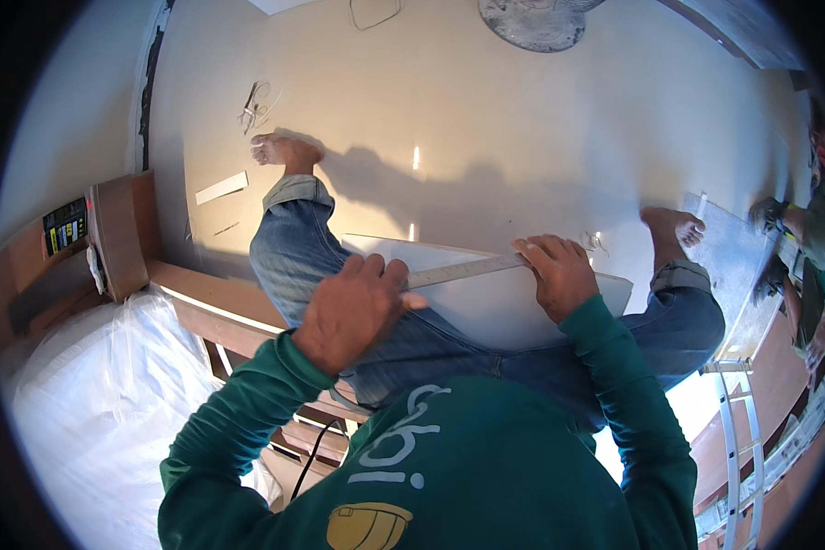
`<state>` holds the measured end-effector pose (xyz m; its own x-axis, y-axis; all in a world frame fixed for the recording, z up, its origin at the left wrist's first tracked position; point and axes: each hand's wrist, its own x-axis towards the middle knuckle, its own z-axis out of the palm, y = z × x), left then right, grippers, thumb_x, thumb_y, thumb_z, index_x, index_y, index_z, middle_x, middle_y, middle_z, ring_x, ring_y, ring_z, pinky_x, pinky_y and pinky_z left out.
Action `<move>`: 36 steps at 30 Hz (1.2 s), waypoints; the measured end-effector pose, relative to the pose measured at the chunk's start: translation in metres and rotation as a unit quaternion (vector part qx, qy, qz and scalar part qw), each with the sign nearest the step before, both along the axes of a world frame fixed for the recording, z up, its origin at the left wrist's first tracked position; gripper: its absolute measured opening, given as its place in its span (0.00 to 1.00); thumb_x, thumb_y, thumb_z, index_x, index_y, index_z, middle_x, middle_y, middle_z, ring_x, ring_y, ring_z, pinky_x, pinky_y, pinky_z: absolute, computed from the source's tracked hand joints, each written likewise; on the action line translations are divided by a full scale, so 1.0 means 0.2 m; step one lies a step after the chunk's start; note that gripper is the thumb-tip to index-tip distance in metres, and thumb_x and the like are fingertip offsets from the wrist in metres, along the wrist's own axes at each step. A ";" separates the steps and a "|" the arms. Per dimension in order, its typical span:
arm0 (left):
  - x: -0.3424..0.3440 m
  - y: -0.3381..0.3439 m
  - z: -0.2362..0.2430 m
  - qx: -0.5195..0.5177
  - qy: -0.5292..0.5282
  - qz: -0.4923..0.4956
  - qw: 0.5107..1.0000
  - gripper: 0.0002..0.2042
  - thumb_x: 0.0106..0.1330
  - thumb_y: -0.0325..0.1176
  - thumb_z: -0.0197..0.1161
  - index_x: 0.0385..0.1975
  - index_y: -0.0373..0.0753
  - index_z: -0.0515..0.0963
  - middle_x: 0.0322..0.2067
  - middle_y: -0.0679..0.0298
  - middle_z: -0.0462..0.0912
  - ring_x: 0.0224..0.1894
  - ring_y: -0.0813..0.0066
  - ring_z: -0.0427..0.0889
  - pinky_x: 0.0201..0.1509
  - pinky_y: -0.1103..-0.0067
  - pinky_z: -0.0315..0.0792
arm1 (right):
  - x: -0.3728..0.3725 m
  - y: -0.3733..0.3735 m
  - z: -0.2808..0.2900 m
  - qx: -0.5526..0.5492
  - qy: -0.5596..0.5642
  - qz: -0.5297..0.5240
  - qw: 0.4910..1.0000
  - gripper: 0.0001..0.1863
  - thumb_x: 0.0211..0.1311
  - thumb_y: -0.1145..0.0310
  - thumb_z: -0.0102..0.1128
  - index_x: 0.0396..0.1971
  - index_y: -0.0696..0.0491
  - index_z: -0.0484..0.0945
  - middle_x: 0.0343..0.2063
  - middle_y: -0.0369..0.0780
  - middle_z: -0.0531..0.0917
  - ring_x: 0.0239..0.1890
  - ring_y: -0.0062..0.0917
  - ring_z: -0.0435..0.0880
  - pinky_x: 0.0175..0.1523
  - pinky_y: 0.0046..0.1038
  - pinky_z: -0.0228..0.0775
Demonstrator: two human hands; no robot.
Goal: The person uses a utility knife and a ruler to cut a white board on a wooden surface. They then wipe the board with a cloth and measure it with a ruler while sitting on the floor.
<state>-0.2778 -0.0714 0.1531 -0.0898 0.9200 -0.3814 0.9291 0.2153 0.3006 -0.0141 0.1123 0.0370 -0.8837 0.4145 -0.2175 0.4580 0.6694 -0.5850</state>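
Note:
A narrow pale strip (467, 270) with faint marks, ruler-like, is stretched between my hands above my lap. My left hand (353, 307) is closed around its left end, thumb pointing right; the fingers hide whatever else lies in the palm. At the right end, my right hand (559, 275) pinches the strip between thumb and fingers. Beneath it, a white flat board (495, 312) with a thin brown far edge rests between my spread thighs, partly covered by my hands and legs.
A white offcut (222, 188) and loose wires (257, 105) lie near my left foot. Plastic sheeting (110, 394) covers something beside a wooden frame (220, 293) at left. A ladder (742, 449) and another person (807, 229) are at right. A round grey-stained disc (532, 23) sits far ahead.

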 end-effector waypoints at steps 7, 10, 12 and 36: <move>-0.01 -0.01 -0.11 0.019 -0.009 0.054 0.998 0.21 0.71 0.53 0.63 0.32 0.38 0.76 0.25 0.57 0.75 0.29 0.58 0.80 0.29 0.64 0.75 | -0.04 -0.03 0.04 -0.057 -0.084 0.059 0.993 0.30 0.74 0.48 0.57 0.60 0.60 0.74 0.50 0.48 0.80 0.59 0.44 0.77 0.65 0.47 0.66; -0.07 -0.01 -0.15 0.015 -0.019 0.070 0.997 0.21 0.74 0.52 0.61 0.32 0.38 0.76 0.24 0.56 0.76 0.29 0.56 0.81 0.29 0.63 0.75 | -0.09 -0.03 0.03 -0.058 -0.106 0.098 0.988 0.38 0.70 0.37 0.56 0.56 0.62 0.74 0.47 0.49 0.80 0.55 0.45 0.78 0.64 0.46 0.67; -0.10 -0.01 -0.18 -0.004 -0.028 0.088 0.996 0.21 0.76 0.52 0.59 0.32 0.38 0.77 0.25 0.55 0.77 0.29 0.54 0.81 0.30 0.61 0.75 | -0.15 -0.01 0.04 -0.078 -0.158 0.122 0.977 0.42 0.68 0.31 0.55 0.53 0.63 0.74 0.46 0.50 0.80 0.54 0.45 0.79 0.63 0.46 0.68; -0.23 -0.02 -0.20 -0.053 -0.031 0.080 0.995 0.26 0.78 0.58 0.52 0.29 0.38 0.77 0.23 0.55 0.78 0.28 0.53 0.83 0.29 0.63 0.75 | -0.30 0.01 0.00 -0.152 -0.215 0.199 0.944 0.52 0.60 0.21 0.54 0.51 0.65 0.73 0.46 0.52 0.78 0.53 0.47 0.79 0.61 0.46 0.71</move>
<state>-0.3244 -0.0745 0.1131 -0.2063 0.8503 -0.4842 0.8606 0.3931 0.3238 -0.0746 0.1153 0.0362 -0.7589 -0.0712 -0.6473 0.4449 0.6691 -0.5953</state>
